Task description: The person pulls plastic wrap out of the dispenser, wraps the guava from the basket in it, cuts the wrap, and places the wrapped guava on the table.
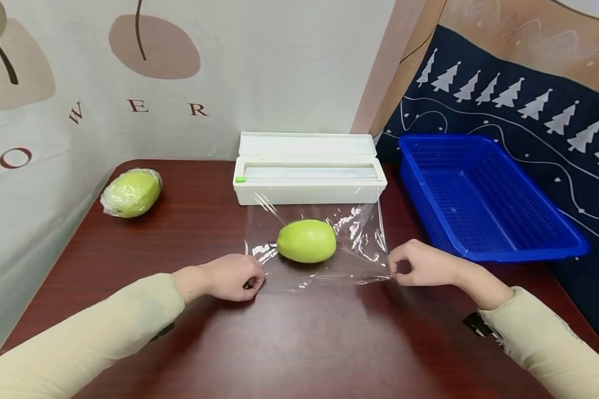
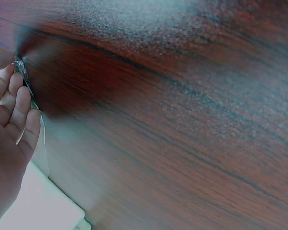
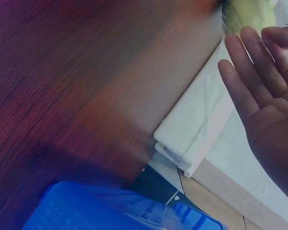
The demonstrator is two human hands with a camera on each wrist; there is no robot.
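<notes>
A sheet of clear plastic wrap [image 1: 349, 271] stretches forward from a white wrap dispenser [image 1: 309, 194] over the table. On the sheet lies a smooth yellow-green oval fruit [image 1: 306, 241]. My left hand [image 1: 234, 277] pinches the sheet's near left corner; in the left wrist view the film [image 2: 22, 72] is bunched at the fingertips. At the near right corner, my right hand [image 1: 421, 265] pinches the wrap between thumb and index finger. The right wrist view shows that hand's other fingers [image 3: 240, 76] extended, with the fruit [image 3: 249, 17] beyond them.
A second green fruit [image 1: 132, 193], wrapped in film, sits at the table's back left. To the right stands a blue plastic basket [image 1: 429, 205] with perforated walls. The dispenser's lid [image 1: 306, 145] is raised, and a green slider [image 1: 240, 179] shows at its left end. Fabric hangs behind the dark red-brown table [image 1: 299, 354].
</notes>
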